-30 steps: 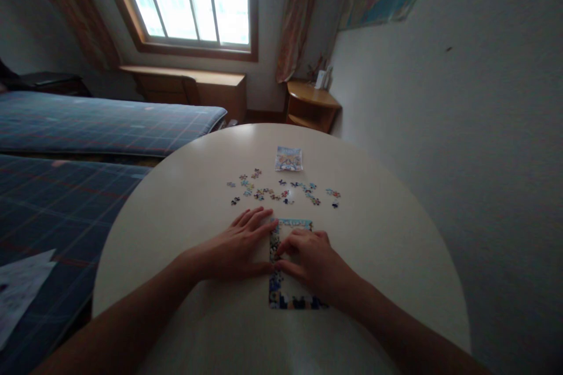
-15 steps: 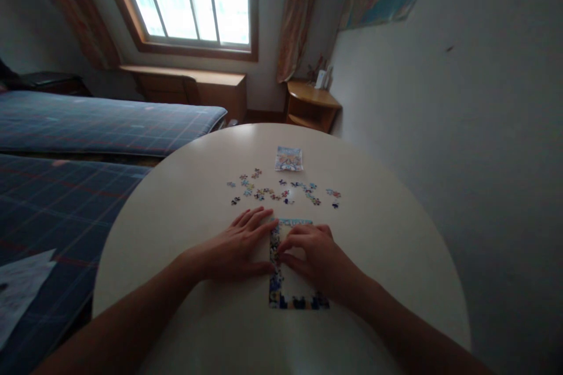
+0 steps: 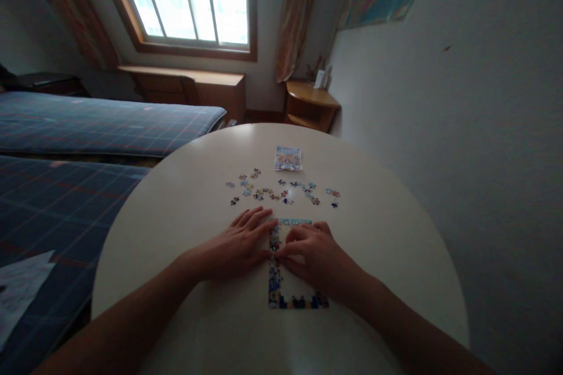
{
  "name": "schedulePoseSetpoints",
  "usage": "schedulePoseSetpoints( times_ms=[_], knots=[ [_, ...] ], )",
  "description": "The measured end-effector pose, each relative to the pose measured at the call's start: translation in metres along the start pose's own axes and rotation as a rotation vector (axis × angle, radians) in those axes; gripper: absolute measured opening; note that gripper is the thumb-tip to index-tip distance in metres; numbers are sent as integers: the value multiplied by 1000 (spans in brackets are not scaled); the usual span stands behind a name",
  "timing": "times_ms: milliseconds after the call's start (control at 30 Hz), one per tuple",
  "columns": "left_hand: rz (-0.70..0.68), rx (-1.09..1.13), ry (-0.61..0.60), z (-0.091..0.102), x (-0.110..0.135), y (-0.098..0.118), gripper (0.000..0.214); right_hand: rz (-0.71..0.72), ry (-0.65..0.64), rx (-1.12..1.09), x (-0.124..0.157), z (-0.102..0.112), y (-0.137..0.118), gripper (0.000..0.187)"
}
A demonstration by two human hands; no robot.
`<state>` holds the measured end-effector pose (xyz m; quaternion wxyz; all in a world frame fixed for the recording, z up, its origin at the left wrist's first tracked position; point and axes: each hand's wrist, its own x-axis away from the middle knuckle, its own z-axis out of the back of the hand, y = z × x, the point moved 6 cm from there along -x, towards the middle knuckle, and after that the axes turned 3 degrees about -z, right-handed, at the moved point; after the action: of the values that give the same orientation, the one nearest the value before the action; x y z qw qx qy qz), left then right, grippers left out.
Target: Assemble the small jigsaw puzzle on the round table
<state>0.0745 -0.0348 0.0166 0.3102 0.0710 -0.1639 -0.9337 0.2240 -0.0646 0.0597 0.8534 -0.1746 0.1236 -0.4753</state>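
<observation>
A rectangular jigsaw border (image 3: 290, 302) lies on the round white table (image 3: 185, 211), its inside unfilled. My left hand (image 3: 235, 246) rests flat with fingers stretched out, fingertips touching the border's left edge. My right hand (image 3: 310, 255) lies over the border's upper part, fingers curled and pinched at the left strip; what they hold is hidden. Several loose puzzle pieces (image 3: 281, 192) are scattered just beyond both hands.
A small printed picture card (image 3: 288, 159) lies beyond the loose pieces. Two beds with blue plaid covers (image 3: 88, 129) stand left of the table. A wall runs close on the right; a wooden corner shelf (image 3: 310, 104) and window are behind.
My right hand has slid slightly up the border's left strip, uncovering more of the bottom edge. My left hand has stayed in place.
</observation>
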Motion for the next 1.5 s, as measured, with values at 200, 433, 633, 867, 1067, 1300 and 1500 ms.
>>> schedulePoseSetpoints(
  times_ms=[200, 433, 633, 867, 1067, 1300, 1500],
  knots=[
    [43, -2, 22, 1, -2, 3, 57, 186, -61, 211, 8, 3, -15, 18],
    [9, 15, -5, 6, 0, 4, 63, 190, -69, 111, 6, 7, -3, 30],
    [-76, 75, -4, 7, 2, 16, 108, 47, -136, -73, 8, 18, 39, 102],
    [-122, 35, -27, -3, 0, 25, 110, -58, -354, -78, 23, 13, 55, 126],
    [-118, -7, -54, -2, 1, 20, 108, -97, -407, -36, 24, 5, 53, 133],
    [-114, -23, -49, 1, -4, 11, 107, -72, -348, -38, 13, 1, 69, 128],
    [-103, -41, -12, 3, -11, -2, 104, -15, -300, -53, 5, -3, 85, 124]
  ],
)
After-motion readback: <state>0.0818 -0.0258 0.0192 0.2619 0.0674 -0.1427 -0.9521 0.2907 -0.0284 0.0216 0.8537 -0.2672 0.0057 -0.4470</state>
